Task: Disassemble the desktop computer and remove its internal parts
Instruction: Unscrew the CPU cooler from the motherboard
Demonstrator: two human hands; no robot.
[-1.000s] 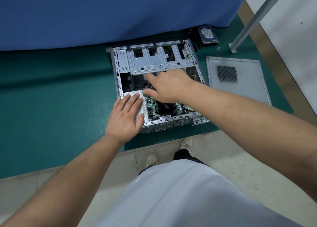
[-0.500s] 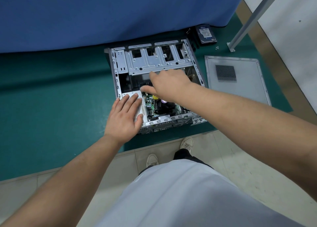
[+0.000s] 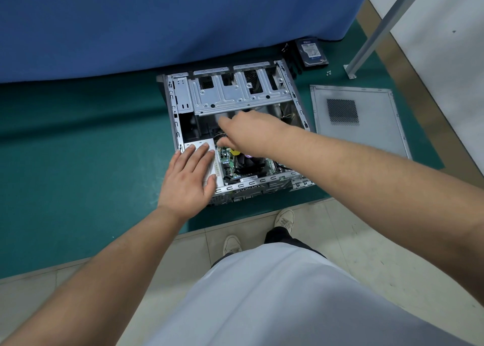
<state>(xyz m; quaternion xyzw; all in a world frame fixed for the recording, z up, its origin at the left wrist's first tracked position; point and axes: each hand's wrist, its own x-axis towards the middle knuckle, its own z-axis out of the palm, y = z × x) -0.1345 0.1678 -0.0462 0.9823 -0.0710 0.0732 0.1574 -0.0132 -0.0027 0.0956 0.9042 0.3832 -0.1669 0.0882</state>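
- The left hand (image 3: 190,178) is laid flat, fingers straight, on the white power supply (image 3: 213,162) in the near left corner of the computer case (image 3: 172,110); nothing is gripped by it.
- The right hand (image 3: 251,133) is reached into the middle of the case, among dark cables (image 3: 221,136) just above the green circuit board (image 3: 226,162); its fingers are bent downward, but whether a cable is pinched cannot be told.
- The case is seen lying open on its side on the green mat (image 3: 78,149), near the mat's front edge.
- Done, as judged from the layout: one side panel (image 3: 366,136) is off and lies right of the case, and one hard drive (image 3: 313,52) lies beyond the far right corner.
- A few small screws (image 3: 329,72) are seen near the drive; an exact count cannot be made.
- Left, by judgement: one power supply, one circuit board, one round cooling fan (image 3: 248,162) and the cables are still inside, so the task is perhaps a third done.
- The metal drive cage (image 3: 235,94) is one, and looks empty.
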